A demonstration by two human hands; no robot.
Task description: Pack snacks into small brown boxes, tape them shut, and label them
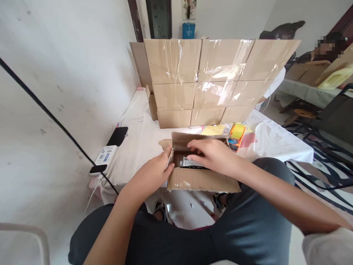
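An open cardboard box [204,179] sits at the table's front edge, its near flap folded out toward me. Inside lies a grey-white tube with a cap [189,162], over dark contents that I cannot make out. My left hand [157,167] grips the box's left side flap between thumb and fingers. Over the right part of the opening, my right hand [211,154] reaches in with fingers bent and the thumb apart from them. Its thumb is close to the tube; whether it touches is unclear. The right hand hides part of the contents.
Behind the box stands a wall of taped cartons [215,95]. A tape dispenser with yellow tape [236,134] lies right of the box. Left are a black phone [117,136] and a white device [106,156] by a dangling cable. A person [317,55] sits at far right.
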